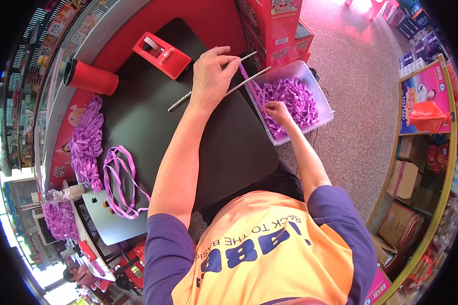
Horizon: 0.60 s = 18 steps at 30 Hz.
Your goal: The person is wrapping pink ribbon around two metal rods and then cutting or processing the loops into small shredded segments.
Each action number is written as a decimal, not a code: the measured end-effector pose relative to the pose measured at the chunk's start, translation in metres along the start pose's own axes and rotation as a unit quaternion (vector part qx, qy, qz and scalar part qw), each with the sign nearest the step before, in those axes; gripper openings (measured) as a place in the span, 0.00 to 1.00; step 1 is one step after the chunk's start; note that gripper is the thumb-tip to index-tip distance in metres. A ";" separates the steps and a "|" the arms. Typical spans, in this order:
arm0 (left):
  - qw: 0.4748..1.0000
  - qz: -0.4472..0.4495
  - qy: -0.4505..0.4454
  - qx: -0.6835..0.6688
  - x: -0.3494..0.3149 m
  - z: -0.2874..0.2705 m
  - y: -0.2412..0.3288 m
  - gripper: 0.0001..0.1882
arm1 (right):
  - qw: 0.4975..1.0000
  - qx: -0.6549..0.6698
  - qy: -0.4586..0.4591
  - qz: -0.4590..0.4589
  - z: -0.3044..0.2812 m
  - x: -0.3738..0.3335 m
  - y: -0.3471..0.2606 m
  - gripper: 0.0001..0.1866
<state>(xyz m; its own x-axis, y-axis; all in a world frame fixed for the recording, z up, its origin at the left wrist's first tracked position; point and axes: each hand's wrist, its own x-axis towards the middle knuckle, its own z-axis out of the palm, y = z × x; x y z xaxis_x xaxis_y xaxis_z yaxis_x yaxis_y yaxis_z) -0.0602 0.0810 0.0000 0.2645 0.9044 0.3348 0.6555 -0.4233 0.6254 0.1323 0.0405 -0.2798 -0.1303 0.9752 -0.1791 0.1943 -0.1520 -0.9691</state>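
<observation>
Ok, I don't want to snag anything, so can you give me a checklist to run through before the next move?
1. Purple strand running between left hand and right hand: ok.
2. Left hand's grip on the thin rods: cannot tell, the hand hides it.
3. Ribbon heap inside the clear bin: ok.
4. Red device apart from the rods: ok.
5. Ribbon loops fully on the black tabletop: not ok, they reach over the silver panel.
</observation>
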 end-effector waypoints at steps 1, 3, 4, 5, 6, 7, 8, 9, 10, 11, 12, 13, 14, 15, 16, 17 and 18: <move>1.000 0.001 -0.003 0.000 0.000 0.000 0.002 0.12 | 0.999 -0.032 0.012 0.024 0.002 -0.003 0.005 0.09; 1.000 -0.008 -0.004 -0.004 0.000 -0.001 0.004 0.12 | 0.999 0.004 0.035 0.032 0.008 -0.007 0.014 0.10; 1.000 -0.007 -0.007 -0.005 0.001 0.000 0.004 0.12 | 0.997 0.038 0.057 0.037 0.010 -0.008 0.020 0.10; 1.000 0.001 0.006 -0.009 0.001 0.002 0.004 0.11 | 0.996 0.039 0.072 0.016 0.016 -0.007 0.025 0.11; 1.000 0.010 0.020 -0.015 0.002 0.003 0.004 0.10 | 0.996 0.040 0.075 0.018 0.016 -0.011 0.031 0.11; 1.000 0.004 0.018 -0.018 0.002 0.002 0.004 0.10 | 0.997 0.006 0.082 -0.007 0.019 -0.019 0.024 0.11; 1.000 0.003 0.016 -0.017 0.001 0.002 0.004 0.10 | 0.995 -0.029 0.089 -0.032 0.021 -0.024 0.017 0.12; 1.000 0.000 0.015 -0.016 0.001 0.002 0.004 0.10 | 0.997 -0.003 0.081 -0.014 0.023 -0.024 0.022 0.11; 1.000 -0.003 0.015 -0.014 0.000 0.002 0.005 0.10 | 0.997 -0.002 0.081 -0.013 0.023 -0.026 0.018 0.11; 1.000 -0.004 0.014 -0.014 0.000 0.001 0.005 0.10 | 0.984 -0.068 0.138 -0.095 0.023 -0.028 0.014 0.10; 1.000 -0.007 0.014 -0.017 0.000 0.000 0.006 0.10 | 0.956 -0.132 0.193 -0.176 0.022 -0.031 0.010 0.10; 1.000 -0.010 0.013 -0.020 0.000 0.000 0.006 0.10 | 0.956 -0.132 0.193 -0.175 0.021 -0.034 0.004 0.10; 1.000 -0.011 0.013 -0.019 0.000 0.000 0.005 0.10 | 0.941 -0.142 0.217 -0.216 0.020 -0.038 -0.001 0.10; 1.000 -0.009 0.013 -0.015 -0.001 0.000 0.005 0.10 | 0.923 -0.151 0.241 -0.257 0.020 -0.042 -0.006 0.10; 1.000 -0.006 0.013 -0.013 -0.001 0.001 0.005 0.10 | 0.923 -0.152 0.243 -0.256 0.019 -0.045 -0.007 0.10; 1.000 -0.006 0.011 -0.013 0.000 0.001 0.005 0.10 | 0.910 -0.188 0.249 -0.273 0.018 -0.049 -0.008 0.10; 1.000 -0.009 0.004 -0.004 0.000 0.001 0.004 0.11 | 0.895 -0.224 0.255 -0.290 0.018 -0.052 -0.009 0.10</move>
<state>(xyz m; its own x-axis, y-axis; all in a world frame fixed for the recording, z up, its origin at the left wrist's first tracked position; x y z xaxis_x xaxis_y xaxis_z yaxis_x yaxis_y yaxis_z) -0.0567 0.0791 0.0017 0.2470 0.9118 0.3281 0.6541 -0.4067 0.6378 0.1198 -0.0116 -0.2650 0.1029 0.8332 0.5433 0.6236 0.3715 -0.6879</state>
